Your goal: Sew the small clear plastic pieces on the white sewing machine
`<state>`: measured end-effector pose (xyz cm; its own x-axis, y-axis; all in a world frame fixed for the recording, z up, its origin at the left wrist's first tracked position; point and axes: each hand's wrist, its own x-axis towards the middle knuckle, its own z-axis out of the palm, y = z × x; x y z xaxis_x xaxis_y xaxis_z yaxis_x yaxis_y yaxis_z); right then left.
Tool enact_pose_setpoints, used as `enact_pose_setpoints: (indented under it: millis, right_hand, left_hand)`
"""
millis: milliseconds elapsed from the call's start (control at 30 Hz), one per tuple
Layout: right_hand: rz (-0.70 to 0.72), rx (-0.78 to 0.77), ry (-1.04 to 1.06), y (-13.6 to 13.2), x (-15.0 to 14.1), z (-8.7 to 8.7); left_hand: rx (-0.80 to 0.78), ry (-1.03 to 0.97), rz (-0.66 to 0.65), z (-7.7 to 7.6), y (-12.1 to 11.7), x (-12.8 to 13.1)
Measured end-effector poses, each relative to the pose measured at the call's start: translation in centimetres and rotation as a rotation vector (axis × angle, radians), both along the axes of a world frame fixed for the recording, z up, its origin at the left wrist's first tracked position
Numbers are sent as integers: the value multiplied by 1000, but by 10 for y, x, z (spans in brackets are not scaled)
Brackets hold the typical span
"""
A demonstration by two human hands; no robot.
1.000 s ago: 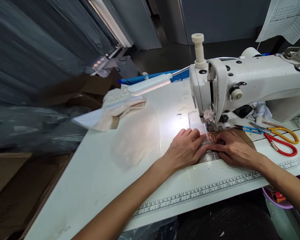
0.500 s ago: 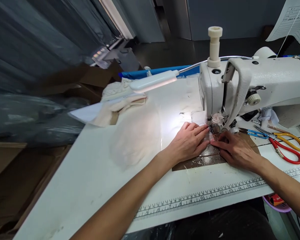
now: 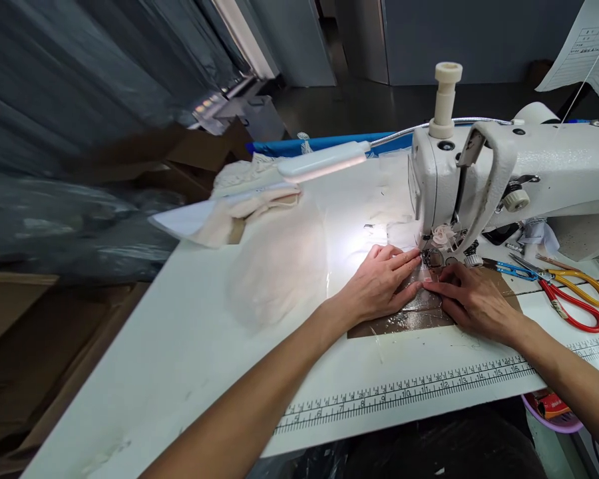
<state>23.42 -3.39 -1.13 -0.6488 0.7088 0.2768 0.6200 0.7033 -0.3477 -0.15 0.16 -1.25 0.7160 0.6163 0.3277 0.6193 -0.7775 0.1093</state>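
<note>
My left hand (image 3: 383, 283) lies flat with its fingers stretched toward the presser foot (image 3: 424, 257) of a white sewing machine (image 3: 554, 156). Its fingertips press at the edge of a small, sheer pale strip of fabric (image 3: 426, 273) below the needle area. On the other side, my right hand (image 3: 474, 303) is closed, with thumb and index finger at the near end of that strip. Part of the strip is hidden by the fingers. Both hands rest over a brown, shiny taped sheet (image 3: 404, 324) on the table. A pale ruffled rosette (image 3: 443, 235) sits by the needle bar.
Scissors with red and yellow handles (image 3: 574, 311) and blue snips (image 3: 514, 269) lie right of my right hand. Sheer pale fabric (image 3: 279, 273) is spread at left, below a lamp (image 3: 324, 161). A printed ruler (image 3: 404, 394) runs along the table's front edge.
The view has shifted slightly, so the machine and table appear a little farther right. Both hands keep nearly the same place at the presser foot and the strip.
</note>
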Motion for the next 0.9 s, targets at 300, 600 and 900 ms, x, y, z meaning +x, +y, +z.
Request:
enact_pose_setpoints:
  millis: [300, 600, 900]
  right_hand:
    - [-2, 30, 34, 0, 0, -1]
    - [-25, 47, 25, 0, 1, -5]
    - [-34, 22, 39, -2, 1, -3]
  left_hand:
    - [111, 24, -2, 2, -2, 2]
    - [230, -110, -276, 15, -8, 2]
    - [122, -54, -334, 11, -9, 3]
